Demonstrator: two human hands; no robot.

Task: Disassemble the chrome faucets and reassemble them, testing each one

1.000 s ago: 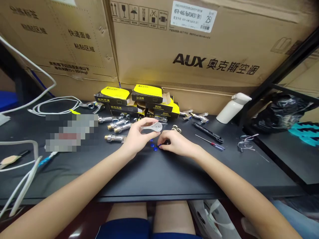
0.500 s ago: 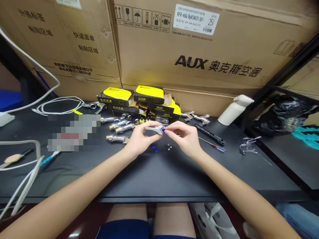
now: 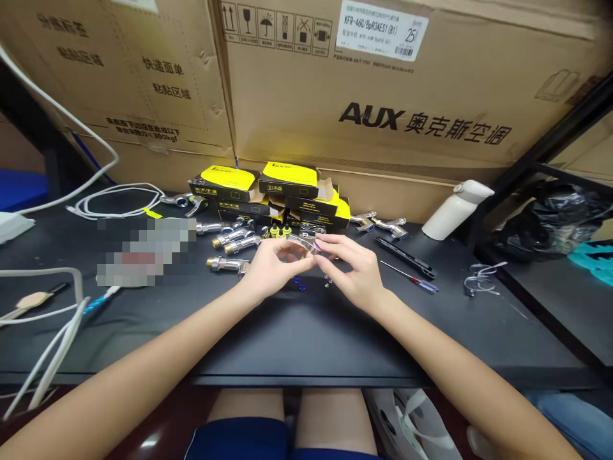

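Note:
My left hand (image 3: 265, 265) is closed on a chrome lever handle (image 3: 303, 243), like one from a faucet, held tilted above the table. The thumb and fingers of my right hand (image 3: 357, 265) close on the handle's rounded end, where a bit of blue shows; the fingers partly hide it. Small blue caps (image 3: 300, 286) lie on the table below my hands, with several tiny screws (image 3: 327, 281) beside them. Chrome faucet valves with brass ends (image 3: 225, 264) lie left of my left hand. Right of my right hand rests a screwdriver (image 3: 416, 281).
Yellow-and-black boxes (image 3: 287, 185) are stacked behind my hands, before large cartons (image 3: 287, 115). More chrome valves (image 3: 390, 227), a long black tool (image 3: 405, 257) and a white bottle (image 3: 453, 214) stand or lie right. White cables (image 3: 71, 326) run along the left.
The lever handle has turned in my hands, and its flat lever now slants. My right fingers have shifted from pinching the blue cap to closing over the handle's end.

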